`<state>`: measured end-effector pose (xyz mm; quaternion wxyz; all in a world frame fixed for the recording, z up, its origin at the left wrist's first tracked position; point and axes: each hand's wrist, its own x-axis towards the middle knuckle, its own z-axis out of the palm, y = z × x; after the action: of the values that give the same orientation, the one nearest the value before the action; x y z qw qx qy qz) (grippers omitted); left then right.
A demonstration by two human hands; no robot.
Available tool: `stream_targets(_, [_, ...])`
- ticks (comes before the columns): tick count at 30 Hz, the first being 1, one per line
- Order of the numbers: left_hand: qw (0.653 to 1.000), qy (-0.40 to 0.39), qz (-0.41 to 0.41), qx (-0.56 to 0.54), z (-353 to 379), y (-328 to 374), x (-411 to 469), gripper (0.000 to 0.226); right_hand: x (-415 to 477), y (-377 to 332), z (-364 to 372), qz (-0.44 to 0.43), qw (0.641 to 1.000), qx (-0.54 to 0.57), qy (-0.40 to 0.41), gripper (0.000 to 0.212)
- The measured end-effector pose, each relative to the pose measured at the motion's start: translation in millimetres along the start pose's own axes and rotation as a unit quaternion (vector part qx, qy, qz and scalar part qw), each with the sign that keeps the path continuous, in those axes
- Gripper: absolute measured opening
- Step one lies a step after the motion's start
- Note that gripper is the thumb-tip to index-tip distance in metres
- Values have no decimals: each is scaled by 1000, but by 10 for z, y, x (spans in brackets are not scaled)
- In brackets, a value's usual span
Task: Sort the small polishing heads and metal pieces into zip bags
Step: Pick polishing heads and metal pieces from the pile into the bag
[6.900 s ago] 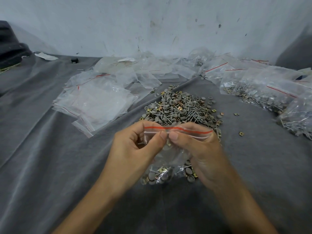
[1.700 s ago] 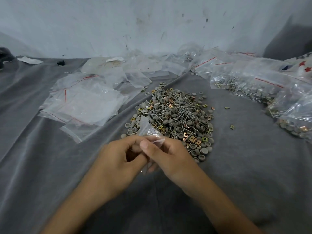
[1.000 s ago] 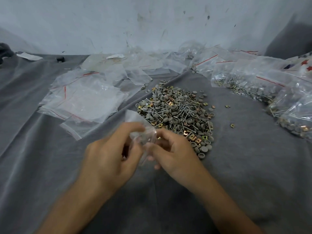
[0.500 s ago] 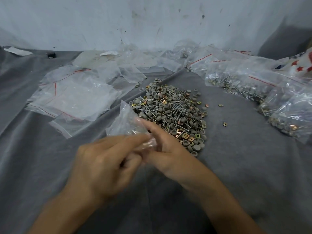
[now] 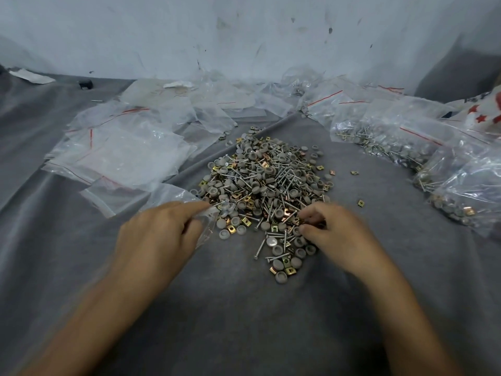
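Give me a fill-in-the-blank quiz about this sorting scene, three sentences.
The zip bag pinched by the left hand is ____. The right hand reaches into the pile, which lies on ____ cloth. The filled bags lie on the pile's ____ side.
Missing: empty; grey; right.

Bare grey cloth lies open in front — empty bags left, filled bags right, pile between.
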<state>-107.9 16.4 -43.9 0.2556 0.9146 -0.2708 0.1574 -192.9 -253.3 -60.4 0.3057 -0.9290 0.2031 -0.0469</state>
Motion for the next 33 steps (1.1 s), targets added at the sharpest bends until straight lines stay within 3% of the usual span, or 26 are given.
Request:
stream_targets(9, [991,-105,-16,-78,46,-66,32,47,57,-14,62,-14,999,-28,41,8])
stream_targets(13, [990,-106,-17,-87,54,-81,7,48,43,-46,83,-25,996,-57,63,15])
stream_targets(22, [991,-110,-16,-75,61,-82,15,47,22,-80,71,-29,996,-78,23,19])
stream_targets(26, [991,-106,-11,-82,63,-86,1,48,35,-98,90,-33,996,-83,30,5])
stream_targets(31, [992,-96,-10,-82,61,-94,0,47,27,-104,138,-46,996,-48,61,14])
stream_targets(33, [992,-93,-10,-85,58,-95,-4,47,15,-117,152,-55,995,22,85,15])
